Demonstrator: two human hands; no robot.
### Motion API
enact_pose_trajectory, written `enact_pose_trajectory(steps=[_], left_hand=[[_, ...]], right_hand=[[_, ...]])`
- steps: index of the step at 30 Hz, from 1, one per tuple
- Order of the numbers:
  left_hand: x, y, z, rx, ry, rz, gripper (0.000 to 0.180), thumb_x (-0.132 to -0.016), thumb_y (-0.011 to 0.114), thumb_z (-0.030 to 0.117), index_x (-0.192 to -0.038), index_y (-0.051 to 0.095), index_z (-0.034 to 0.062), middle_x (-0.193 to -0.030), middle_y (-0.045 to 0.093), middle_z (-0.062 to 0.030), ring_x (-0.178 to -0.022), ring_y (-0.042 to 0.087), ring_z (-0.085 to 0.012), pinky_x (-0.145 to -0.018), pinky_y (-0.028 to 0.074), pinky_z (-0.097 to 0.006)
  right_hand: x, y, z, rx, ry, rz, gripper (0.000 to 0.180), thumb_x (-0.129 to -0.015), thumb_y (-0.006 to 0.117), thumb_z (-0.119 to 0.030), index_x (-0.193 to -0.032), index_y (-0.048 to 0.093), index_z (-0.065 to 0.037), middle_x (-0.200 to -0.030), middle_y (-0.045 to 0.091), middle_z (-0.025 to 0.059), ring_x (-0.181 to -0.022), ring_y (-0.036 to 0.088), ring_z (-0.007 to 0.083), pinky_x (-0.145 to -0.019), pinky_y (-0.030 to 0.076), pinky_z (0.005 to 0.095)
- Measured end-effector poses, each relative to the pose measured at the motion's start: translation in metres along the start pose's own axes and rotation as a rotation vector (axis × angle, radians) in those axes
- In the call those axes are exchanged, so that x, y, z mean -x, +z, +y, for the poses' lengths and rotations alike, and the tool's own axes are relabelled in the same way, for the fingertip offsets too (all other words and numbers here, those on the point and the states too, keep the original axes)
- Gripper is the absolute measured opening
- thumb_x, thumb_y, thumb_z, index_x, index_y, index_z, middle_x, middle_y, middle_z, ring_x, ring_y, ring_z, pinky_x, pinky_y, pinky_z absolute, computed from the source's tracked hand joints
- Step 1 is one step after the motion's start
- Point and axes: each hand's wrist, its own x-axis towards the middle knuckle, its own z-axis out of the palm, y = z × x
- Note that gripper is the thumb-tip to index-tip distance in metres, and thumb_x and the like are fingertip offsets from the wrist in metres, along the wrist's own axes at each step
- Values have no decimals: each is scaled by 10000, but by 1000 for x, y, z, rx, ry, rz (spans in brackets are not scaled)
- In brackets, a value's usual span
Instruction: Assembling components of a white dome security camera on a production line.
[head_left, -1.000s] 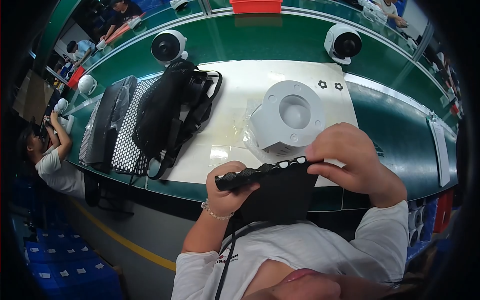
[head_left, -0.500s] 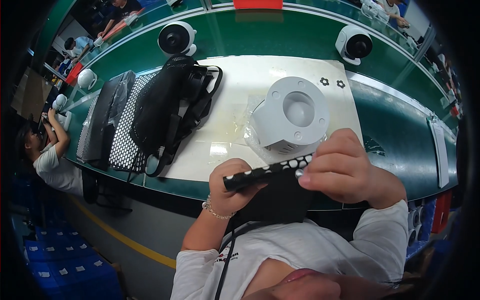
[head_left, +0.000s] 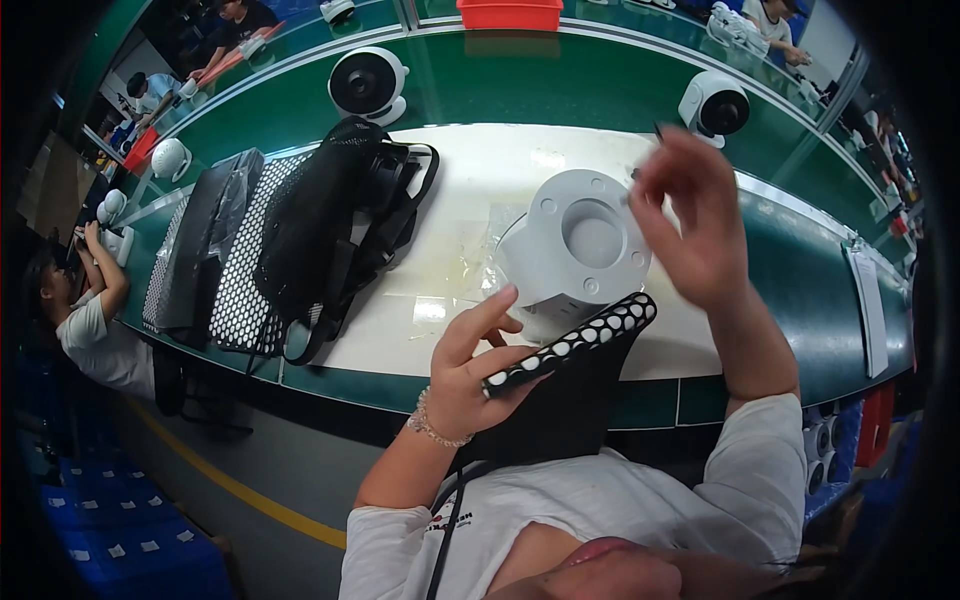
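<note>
My left hand (head_left: 470, 365), wearing a bead bracelet, grips a black sheet (head_left: 570, 352) with round white dots along its upper edge. The index finger is raised off it. The sheet's dark part hangs down in front of my body. My right hand (head_left: 690, 220) is lifted over the right side of the work area, smeared by motion; whether its fingertips hold anything is unclear. Beside it, a white camera housing (head_left: 625, 225) lies with its round base up, showing a circular recess. Bubble wrap (head_left: 490, 272) is next to the housing. A small dark pad (head_left: 635, 172) shows near my right hand.
A black mesh bag (head_left: 320, 220) and white honeycomb-patterned panels (head_left: 245, 260) lie at left. Black-faced white cameras (head_left: 365, 85) (head_left: 715, 105) stand at the back. A red bin (head_left: 510, 14) is beyond. A co-worker (head_left: 95, 315) sits at far left.
My right hand has left the dotted sheet and moved up and away, beside the housing. My left hand keeps the sheet, now tilted more, with its index finger raised. The view has shifted slightly.
</note>
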Motion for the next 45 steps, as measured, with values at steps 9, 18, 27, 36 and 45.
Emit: enact_pose_trajectory(steps=[9,18,27,36,45], left_hand=[[0,-7,-9,-37,14,-150,271,-527,718,34,-780,621,36,-1208,515,-126,-582,545,-191,-543,418,-256],[3,-9,-11,-11,42,-175,284,-529,661,33,-811,634,50,-1193,530,-118,-520,494,-180,-518,400,-263],[2,-12,-8,-68,44,-279,239,-533,670,-2,-766,616,7,-1163,524,-212,-605,582,-206,-536,425,-266],[2,-7,-8,-18,49,-195,262,-550,641,25,-811,632,43,-1176,542,-122,-518,516,-185,-503,398,-271],[3,-6,-9,-35,36,-201,264,-545,641,27,-808,633,43,-1182,536,-129,-535,512,-180,-520,400,-267]], right_hand=[[-27,-8,8,-46,295,-214,599,-754,486,50,-1300,336,-147,-954,533,54,-783,510,105,-666,420,225],[-12,-2,0,253,3,-130,574,-718,480,118,-1231,434,-137,-1025,511,53,-813,525,134,-629,402,240],[-6,-3,-2,196,8,-83,564,-706,500,129,-1217,442,-104,-1016,498,59,-781,522,111,-591,385,206],[-2,-6,-4,-79,104,-22,590,-744,501,118,-1276,349,-87,-1041,461,77,-793,509,103,-695,435,226],[-5,-12,-13,179,178,-197,584,-769,549,45,-1291,332,-99,-1065,566,101,-856,581,155,-649,456,246]])
